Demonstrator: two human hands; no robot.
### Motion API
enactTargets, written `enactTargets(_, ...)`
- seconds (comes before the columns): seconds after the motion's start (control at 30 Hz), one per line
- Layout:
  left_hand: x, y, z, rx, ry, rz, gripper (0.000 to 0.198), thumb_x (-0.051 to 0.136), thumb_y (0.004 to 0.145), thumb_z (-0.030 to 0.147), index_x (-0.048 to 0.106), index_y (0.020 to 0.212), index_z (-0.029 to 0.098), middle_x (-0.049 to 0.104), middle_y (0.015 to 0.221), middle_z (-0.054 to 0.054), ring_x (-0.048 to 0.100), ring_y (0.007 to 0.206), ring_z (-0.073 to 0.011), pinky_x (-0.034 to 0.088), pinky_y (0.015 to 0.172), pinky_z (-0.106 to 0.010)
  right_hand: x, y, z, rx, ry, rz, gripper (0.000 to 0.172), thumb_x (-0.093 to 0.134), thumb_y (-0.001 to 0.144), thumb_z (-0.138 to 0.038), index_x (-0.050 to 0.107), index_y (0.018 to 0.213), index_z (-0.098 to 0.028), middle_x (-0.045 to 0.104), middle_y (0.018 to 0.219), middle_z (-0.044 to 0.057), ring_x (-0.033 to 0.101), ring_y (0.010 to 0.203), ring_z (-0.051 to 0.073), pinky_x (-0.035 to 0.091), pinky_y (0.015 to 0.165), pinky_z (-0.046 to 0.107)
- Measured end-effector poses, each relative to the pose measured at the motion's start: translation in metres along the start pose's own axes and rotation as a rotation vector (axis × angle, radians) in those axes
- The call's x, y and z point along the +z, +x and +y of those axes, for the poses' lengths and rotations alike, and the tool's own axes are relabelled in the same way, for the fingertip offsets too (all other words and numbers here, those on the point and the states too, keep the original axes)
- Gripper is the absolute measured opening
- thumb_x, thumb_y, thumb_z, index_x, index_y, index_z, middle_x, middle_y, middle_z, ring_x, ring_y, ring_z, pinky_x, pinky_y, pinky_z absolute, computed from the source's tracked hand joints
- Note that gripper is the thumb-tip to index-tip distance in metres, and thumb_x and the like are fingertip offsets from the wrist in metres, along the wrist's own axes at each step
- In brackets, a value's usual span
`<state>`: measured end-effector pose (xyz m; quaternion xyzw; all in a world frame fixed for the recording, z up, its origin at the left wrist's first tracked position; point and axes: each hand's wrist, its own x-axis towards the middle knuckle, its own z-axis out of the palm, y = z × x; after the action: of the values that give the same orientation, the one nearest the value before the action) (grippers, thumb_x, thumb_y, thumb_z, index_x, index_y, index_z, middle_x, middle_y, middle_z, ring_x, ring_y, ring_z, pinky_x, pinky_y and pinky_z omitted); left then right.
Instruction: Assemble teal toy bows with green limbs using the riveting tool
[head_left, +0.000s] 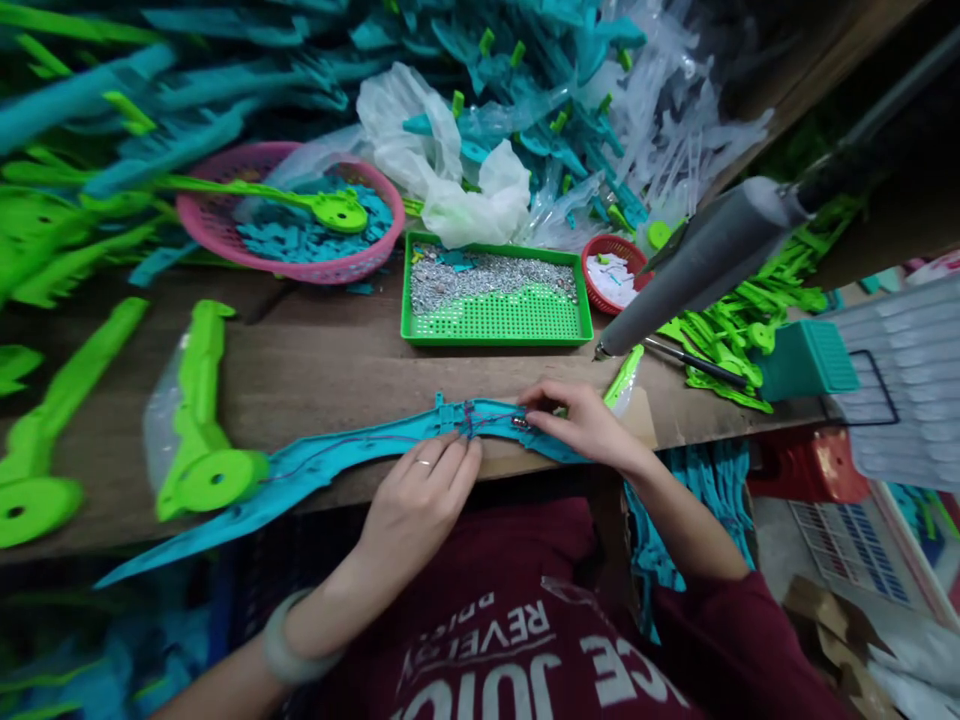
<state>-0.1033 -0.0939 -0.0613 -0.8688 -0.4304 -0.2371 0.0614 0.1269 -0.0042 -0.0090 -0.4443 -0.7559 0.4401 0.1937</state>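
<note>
A long, curved blue plastic sword shell (322, 462) lies along the table's front edge, its open inside facing up. Thin dark red wires (352, 437) run along it and bunch near its middle. My left hand (424, 485), with a ring on one finger, rests over the shell's lower edge, fingertips closed on the wires there. From the right, my right hand (581, 420) pinches at a small shiny metallic part (520, 422) inside the shell; its exact kind is too small to make out. A green sword piece (214, 475) with a round disc touches the shell at left.
Behind the shell stands a green tray (496, 335) of small screws. Around it are a pink basket (292, 268) of blue pieces and a red basket (592, 290) of white pieces. A grey power screwdriver (697, 265) hangs at right. Blue parts (285, 80) are heaped behind.
</note>
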Motion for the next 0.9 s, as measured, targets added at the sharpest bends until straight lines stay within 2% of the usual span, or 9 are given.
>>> enactTargets(0.13, 0.001, 0.001, 0.001, -0.008, 0.006, 0.006, 0.029, 0.05, 0.094, 0.005, 0.071, 0.114, 0.012, 0.073, 0.096, -0.013, 0.068, 0.097, -0.0284, 0.056, 0.087, -0.041, -0.008, -0.003, -0.004, -0.126, -0.138, -0.129, 0.012, 0.061, 0.094, -0.013, 0.071, 0.1, -0.017, 0.073, 0.096, 0.004, 0.066, 0.091, 0.016, 0.05, 0.083, 0.029)
enactTargets(0.2, 0.001, 0.002, 0.002, -0.013, 0.039, 0.011, 0.03, 0.05, 0.094, 0.006, 0.071, 0.115, 0.011, 0.073, 0.096, -0.014, 0.068, 0.094, -0.0283, 0.055, 0.085, -0.04, -0.01, -0.01, -0.004, -0.204, -0.262, -0.138, 0.015, 0.056, 0.098, -0.014, 0.071, 0.103, -0.017, 0.072, 0.096, 0.006, 0.064, 0.093, 0.018, 0.049, 0.084, 0.031)
enactTargets(0.33, 0.003, 0.005, 0.004, -0.031, 0.105, 0.001, 0.029, 0.051, 0.095, 0.008, 0.071, 0.115, 0.007, 0.071, 0.094, -0.015, 0.065, 0.089, -0.0286, 0.054, 0.079, -0.04, -0.008, -0.028, 0.006, -0.296, -0.536, -0.006, 0.023, 0.047, 0.104, -0.02, 0.07, 0.105, -0.016, 0.067, 0.091, 0.009, 0.056, 0.087, 0.02, 0.045, 0.075, 0.033)
enactTargets(0.43, 0.004, 0.008, 0.003, -0.038, 0.1, 0.005, 0.029, 0.05, 0.096, 0.01, 0.071, 0.116, 0.006, 0.07, 0.091, -0.014, 0.063, 0.086, -0.0279, 0.052, 0.078, -0.039, -0.003, -0.037, 0.011, -0.344, -0.607, 0.088, 0.023, 0.046, 0.104, -0.021, 0.069, 0.103, -0.015, 0.065, 0.088, 0.008, 0.053, 0.086, 0.02, 0.043, 0.076, 0.033)
enactTargets(0.57, 0.002, 0.012, 0.002, -0.012, 0.111, 0.012, 0.028, 0.048, 0.097, 0.01, 0.071, 0.112, 0.005, 0.067, 0.084, -0.012, 0.06, 0.08, -0.0267, 0.049, 0.073, -0.038, 0.012, -0.036, 0.01, -0.36, -0.775, 0.122, 0.017, 0.052, 0.102, -0.025, 0.066, 0.096, -0.017, 0.066, 0.088, 0.007, 0.05, 0.089, 0.022, 0.04, 0.078, 0.035)
enactTargets(0.67, 0.0, 0.014, 0.002, -0.008, 0.131, -0.005, 0.026, 0.05, 0.097, 0.01, 0.072, 0.109, 0.005, 0.066, 0.083, -0.011, 0.059, 0.079, -0.0262, 0.047, 0.072, -0.038, 0.022, -0.032, 0.008, -0.334, -0.921, 0.161, 0.018, 0.052, 0.101, -0.02, 0.064, 0.088, -0.018, 0.065, 0.084, 0.007, 0.047, 0.087, 0.023, 0.034, 0.074, 0.036)
enactTargets(0.73, -0.001, 0.015, 0.003, -0.016, 0.131, -0.006, 0.025, 0.051, 0.096, 0.01, 0.071, 0.109, 0.004, 0.065, 0.084, -0.011, 0.058, 0.079, -0.0266, 0.047, 0.072, -0.037, 0.023, -0.031, 0.008, -0.328, -0.931, 0.157, 0.019, 0.05, 0.101, -0.016, 0.064, 0.087, -0.018, 0.063, 0.081, 0.007, 0.045, 0.086, 0.023, 0.032, 0.072, 0.037)
enactTargets(0.9, 0.001, 0.018, 0.004, -0.075, 0.107, 0.023, 0.021, 0.054, 0.097, 0.014, 0.07, 0.108, 0.006, 0.066, 0.087, -0.011, 0.057, 0.082, -0.0261, 0.048, 0.075, -0.037, 0.014, -0.034, 0.006, -0.308, -0.742, 0.061, 0.016, 0.051, 0.097, -0.012, 0.065, 0.102, -0.018, 0.064, 0.089, 0.008, 0.046, 0.088, 0.023, 0.037, 0.075, 0.035)
